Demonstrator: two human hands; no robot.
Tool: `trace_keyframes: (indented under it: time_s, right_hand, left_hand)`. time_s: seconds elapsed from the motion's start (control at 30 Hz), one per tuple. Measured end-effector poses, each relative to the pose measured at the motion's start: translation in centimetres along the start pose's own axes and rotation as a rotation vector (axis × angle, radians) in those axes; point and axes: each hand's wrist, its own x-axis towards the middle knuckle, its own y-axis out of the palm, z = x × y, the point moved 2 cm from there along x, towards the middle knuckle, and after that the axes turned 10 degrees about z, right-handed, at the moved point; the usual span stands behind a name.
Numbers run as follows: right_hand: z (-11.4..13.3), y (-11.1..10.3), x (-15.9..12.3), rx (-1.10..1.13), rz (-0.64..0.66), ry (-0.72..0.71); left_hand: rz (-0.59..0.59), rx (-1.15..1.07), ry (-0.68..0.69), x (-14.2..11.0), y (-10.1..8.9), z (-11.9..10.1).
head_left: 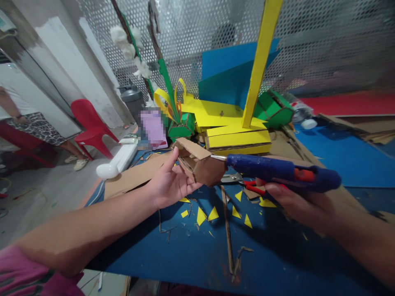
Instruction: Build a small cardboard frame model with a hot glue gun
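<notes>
My left hand (169, 181) grips a small folded brown cardboard piece (197, 161) above the blue table (191, 255), fingers under it and thumb up along its side. My right hand (296, 203) is wrapped round a blue glue gun (277, 169) with an orange trigger. The gun's metal nozzle touches the right side of the cardboard piece. Scissors with red handles (243, 183) lie on the table just under the gun.
Yellow paper triangles (212, 213) and thin cardboard strips (227, 230) litter the table. Behind stand yellow blocks (237, 137), a tall yellow bar (261, 61), blue sheets (228, 78), green boxes (273, 109) and a perforated metal wall. A red chair (91, 127) and a seated person are at left.
</notes>
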Motion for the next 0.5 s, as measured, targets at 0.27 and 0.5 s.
trace_keyframes:
  time_s: [0.27,0.5]
  right_hand:
    - [0.90,-0.44,0.28,0.022,0.012,-0.004]
    - [0.69,-0.10,0.13,0.022,-0.002,-0.006]
  left_hand:
    - [0.044,0.000,-0.004,-0.11,0.00,-0.10]
    - [0.037,0.005,-0.001,-0.03,-0.04,-0.10]
